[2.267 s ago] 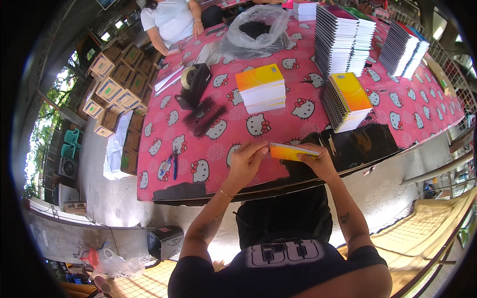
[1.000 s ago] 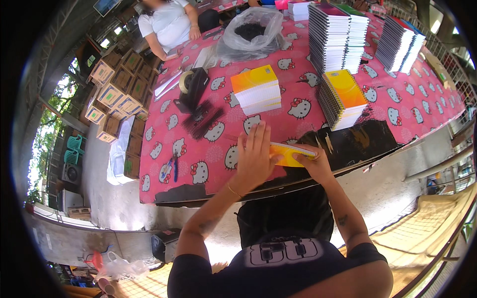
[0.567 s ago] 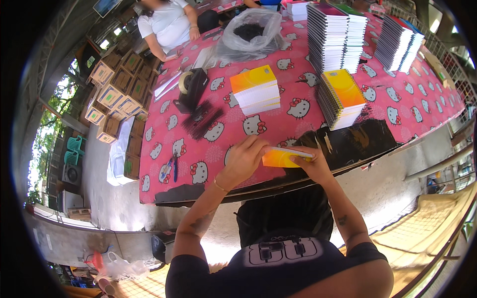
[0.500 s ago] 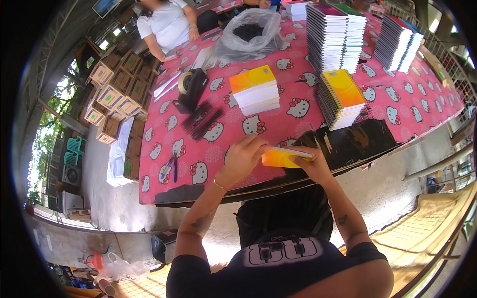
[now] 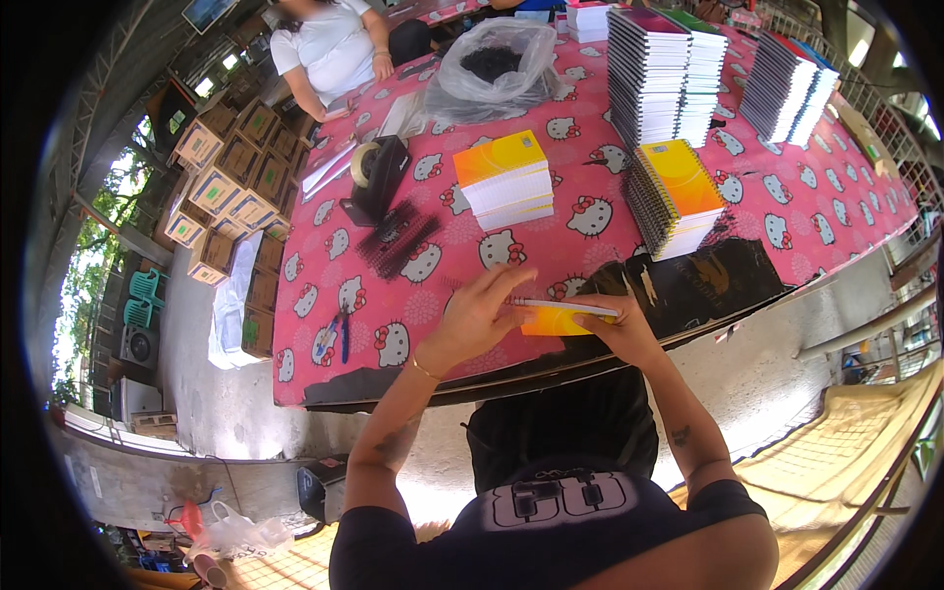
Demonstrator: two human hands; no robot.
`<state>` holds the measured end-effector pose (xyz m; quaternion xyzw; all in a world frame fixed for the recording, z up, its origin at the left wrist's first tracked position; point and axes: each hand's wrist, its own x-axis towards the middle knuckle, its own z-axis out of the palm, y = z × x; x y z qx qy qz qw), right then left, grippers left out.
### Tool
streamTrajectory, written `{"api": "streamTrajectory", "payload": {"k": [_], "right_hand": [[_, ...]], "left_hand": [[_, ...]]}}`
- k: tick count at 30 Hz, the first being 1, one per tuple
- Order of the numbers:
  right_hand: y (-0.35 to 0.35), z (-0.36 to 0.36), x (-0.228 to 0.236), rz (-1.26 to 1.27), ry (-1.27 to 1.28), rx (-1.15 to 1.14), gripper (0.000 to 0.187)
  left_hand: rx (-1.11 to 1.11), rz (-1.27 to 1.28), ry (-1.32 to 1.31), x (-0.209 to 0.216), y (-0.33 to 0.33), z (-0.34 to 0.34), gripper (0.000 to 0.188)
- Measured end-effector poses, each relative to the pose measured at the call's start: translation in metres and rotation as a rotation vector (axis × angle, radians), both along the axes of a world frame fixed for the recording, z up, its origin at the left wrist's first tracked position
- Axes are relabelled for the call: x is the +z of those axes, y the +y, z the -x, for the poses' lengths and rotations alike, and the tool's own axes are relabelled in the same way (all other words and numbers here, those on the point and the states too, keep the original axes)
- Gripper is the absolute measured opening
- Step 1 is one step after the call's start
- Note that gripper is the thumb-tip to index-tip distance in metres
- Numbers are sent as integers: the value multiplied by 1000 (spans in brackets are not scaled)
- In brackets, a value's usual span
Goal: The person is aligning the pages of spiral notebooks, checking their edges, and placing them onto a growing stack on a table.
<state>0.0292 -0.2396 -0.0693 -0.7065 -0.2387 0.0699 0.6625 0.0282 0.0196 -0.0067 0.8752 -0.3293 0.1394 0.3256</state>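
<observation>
My right hand [image 5: 618, 326] grips a small yellow-orange notebook [image 5: 557, 321] just over the table's near edge, thumb on its cover and its white page edges facing up. By the notebook's left end is my left hand [image 5: 484, 317], fingers stretched and apart, with the thumb close to or touching the edge. Beyond my hands stands a stack of yellow-covered page blocks [image 5: 503, 179]. To its right is a pile of matching spiral-bound notebooks [image 5: 680, 192]. Black plastic spiral coils [image 5: 401, 241] lie left of the stack, and blue-handled pliers [image 5: 344, 336] rest nearer me.
A black tape dispenser [image 5: 377, 179] sits behind the coils. Further back are a clear plastic bag [image 5: 497, 64] of black pieces and tall spiral notebook stacks [image 5: 649, 84]. A person [image 5: 329, 54] stands across the table [image 5: 310, 339]. Cardboard boxes [image 5: 231, 177] are piled at left.
My left hand's fingers have opened and lifted from a pinch at the notebook's left end. The notebook has stayed nearly in place in my right hand.
</observation>
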Motion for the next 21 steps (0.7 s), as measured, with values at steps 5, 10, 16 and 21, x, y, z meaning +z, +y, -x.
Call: {"api": "streamTrajectory", "payload": {"k": [5,10,16,21], "right_hand": [[-1,0,-3,-34,35,-13,26],[-1,0,-5,-49,60,-10,27],[4,3,-6,-154,142,-46,29],[3,3,-12,-249,220,-148,30]], "left_hand": [[-3,-64,216,-4,13,-6,27],[24,-21,198,-2,4,-5,29],[304,-425,-117,1,-21,6,54],[354,-495,-180,-53,-46,49,79]]}}
